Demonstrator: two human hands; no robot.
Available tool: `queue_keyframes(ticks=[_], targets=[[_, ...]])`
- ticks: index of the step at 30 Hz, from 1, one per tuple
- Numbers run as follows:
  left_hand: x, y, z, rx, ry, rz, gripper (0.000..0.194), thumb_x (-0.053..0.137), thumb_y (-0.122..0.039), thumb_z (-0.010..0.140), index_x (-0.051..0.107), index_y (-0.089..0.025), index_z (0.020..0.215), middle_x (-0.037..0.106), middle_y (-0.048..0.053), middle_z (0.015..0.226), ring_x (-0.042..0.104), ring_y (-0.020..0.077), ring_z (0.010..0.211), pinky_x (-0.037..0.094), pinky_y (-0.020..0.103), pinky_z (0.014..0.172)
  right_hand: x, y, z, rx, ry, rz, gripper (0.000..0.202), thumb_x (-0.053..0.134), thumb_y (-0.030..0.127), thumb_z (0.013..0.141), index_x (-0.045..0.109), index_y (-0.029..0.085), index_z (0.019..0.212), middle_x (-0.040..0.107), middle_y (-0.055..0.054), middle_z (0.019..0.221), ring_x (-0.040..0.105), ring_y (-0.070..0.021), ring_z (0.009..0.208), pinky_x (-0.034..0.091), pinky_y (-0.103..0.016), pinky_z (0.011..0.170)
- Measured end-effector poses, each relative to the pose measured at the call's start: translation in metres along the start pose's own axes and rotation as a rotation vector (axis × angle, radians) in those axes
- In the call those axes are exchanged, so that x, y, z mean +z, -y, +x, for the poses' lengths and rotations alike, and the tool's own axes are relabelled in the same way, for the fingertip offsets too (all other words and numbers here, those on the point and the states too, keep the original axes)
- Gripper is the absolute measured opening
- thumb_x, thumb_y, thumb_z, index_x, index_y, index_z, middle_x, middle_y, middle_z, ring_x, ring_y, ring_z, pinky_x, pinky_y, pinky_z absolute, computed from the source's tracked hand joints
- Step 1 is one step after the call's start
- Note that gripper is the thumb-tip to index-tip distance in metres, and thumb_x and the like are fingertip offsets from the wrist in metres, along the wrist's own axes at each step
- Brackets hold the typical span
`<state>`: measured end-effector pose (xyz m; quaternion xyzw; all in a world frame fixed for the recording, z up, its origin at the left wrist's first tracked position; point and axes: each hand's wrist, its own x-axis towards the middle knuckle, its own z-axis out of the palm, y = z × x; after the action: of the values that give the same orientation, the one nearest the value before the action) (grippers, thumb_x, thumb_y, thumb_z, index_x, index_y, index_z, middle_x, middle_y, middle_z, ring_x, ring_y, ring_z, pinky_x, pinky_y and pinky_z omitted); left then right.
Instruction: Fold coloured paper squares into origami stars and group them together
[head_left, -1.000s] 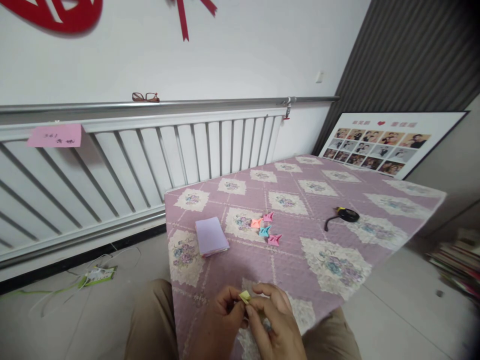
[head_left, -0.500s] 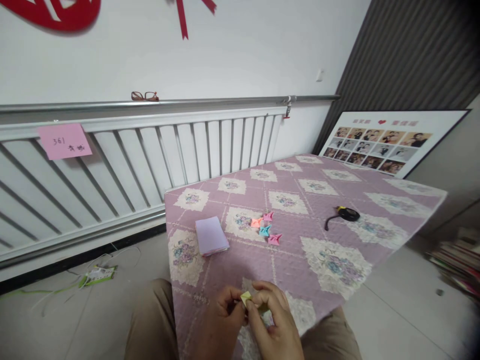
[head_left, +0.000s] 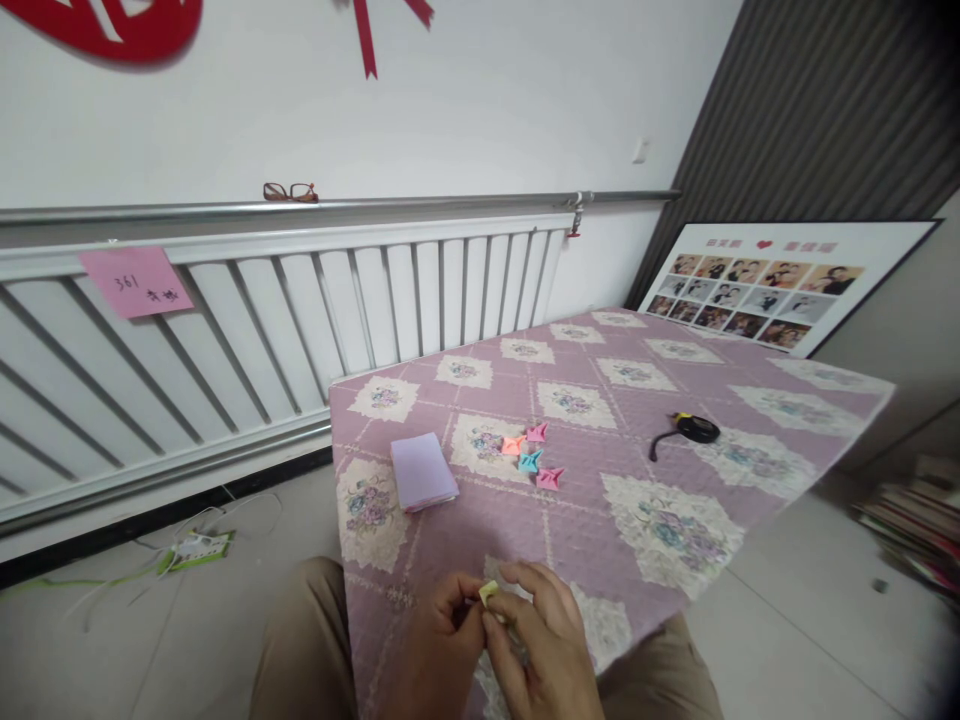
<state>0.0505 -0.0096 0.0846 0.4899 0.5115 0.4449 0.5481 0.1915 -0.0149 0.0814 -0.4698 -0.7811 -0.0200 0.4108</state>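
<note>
A small piece of folded yellow paper [head_left: 488, 592] is pinched between my two hands over the near edge of the table, partly covered by the fingers. On its left side my left hand [head_left: 450, 630] is closed on it with thumb and forefinger. From the right, my right hand [head_left: 536, 630] grips it, the fingers curled over the paper. Farther up the cloth lie several small folded paper figures: an orange one [head_left: 513, 446], a blue one [head_left: 530, 461] and pink ones [head_left: 550, 479]. Left of them is a stack of lilac paper sheets [head_left: 422, 472].
A patterned purple tablecloth [head_left: 577, 520] covers the table. A black tape measure [head_left: 697, 428] lies to the right. Behind stands a white radiator [head_left: 450, 290] with a pink note [head_left: 136, 280]; glasses [head_left: 290, 192] rest on the pipe. A photo board [head_left: 780, 285] leans at the far right.
My right hand's fingers have shifted slightly left, and less of the yellow paper shows. The pink note on the radiator has swung a little. The things on the table are unmoved.
</note>
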Motion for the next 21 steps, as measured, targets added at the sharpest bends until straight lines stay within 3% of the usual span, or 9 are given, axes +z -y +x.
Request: queue_keyframes(ticks=[11, 16, 21], targets=[[0.002, 0.01, -0.003, 0.104, 0.032, 0.074, 0.016, 0.052, -0.026, 0.086, 0.066, -0.02, 0.087, 0.069, 0.001, 0.082, 0.062, 0.0184, 0.08, 0.046, 0.029, 0.077, 0.0, -0.002, -0.004, -0.018, -0.016, -0.091, 0.022, 0.06, 0.02, 0.086, 0.064, 0.028, 0.105, 0.064, -0.008, 0.112, 0.057, -0.0278, 0.109, 0.05, -0.046, 0.089], [0.001, 0.014, -0.001, 0.055, 0.036, 0.096, 0.016, 0.055, -0.032, 0.085, 0.067, -0.02, 0.086, 0.067, 0.0, 0.077, 0.06, 0.0173, 0.075, 0.045, 0.026, 0.073, -0.002, 0.002, 0.0, 0.061, 0.052, 0.025, 0.012, 0.056, 0.021, 0.088, 0.064, 0.028, 0.092, 0.06, -0.008, 0.117, 0.054, -0.0276, 0.115, 0.05, -0.046, 0.091], [-0.003, 0.016, 0.001, -0.023, 0.038, 0.126, 0.02, 0.061, -0.04, 0.083, 0.065, -0.021, 0.081, 0.063, -0.002, 0.071, 0.055, 0.0158, 0.07, 0.042, 0.025, 0.068, 0.002, -0.001, 0.0, 0.172, 0.043, 0.107, 0.012, 0.056, 0.027, 0.09, 0.062, 0.026, 0.079, 0.062, -0.009, 0.11, 0.056, -0.0273, 0.112, 0.05, -0.044, 0.089]])
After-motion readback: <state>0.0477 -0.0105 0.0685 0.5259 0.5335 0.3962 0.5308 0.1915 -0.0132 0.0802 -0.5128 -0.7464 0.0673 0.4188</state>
